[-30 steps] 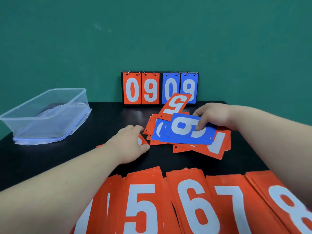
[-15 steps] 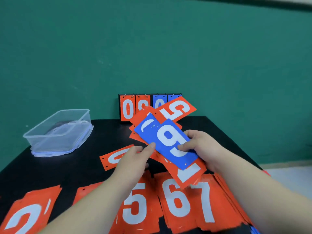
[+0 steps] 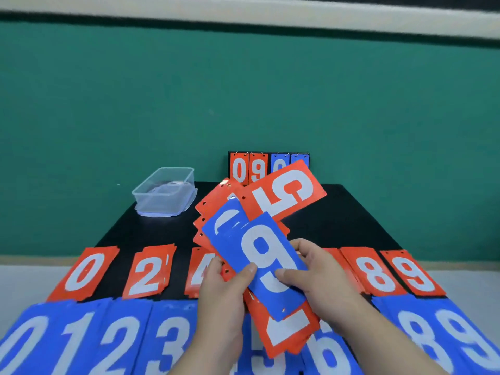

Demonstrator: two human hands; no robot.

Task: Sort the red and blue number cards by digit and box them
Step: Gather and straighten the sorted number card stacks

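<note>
Both hands are closed on one fanned bunch of unsorted cards (image 3: 216, 205), held up over the black table (image 3: 338, 217). The left hand (image 3: 224, 290) grips its lower edge and the right hand (image 3: 322, 274) pinches the top blue card (image 3: 266, 266), which reads as a 9 from here. A red 5 card (image 3: 286, 193) juts out behind.

This looks like mid-sorting. The next move should slide that blue card free and lay it on the blue 9 pile (image 3: 465, 345) at the near right, with the left hand keeping the rest together.

The red piles (image 3: 84, 272) lie beyond the blue row. The clear plastic box (image 3: 165, 190) waits at the far left with no cards boxed yet.
</note>
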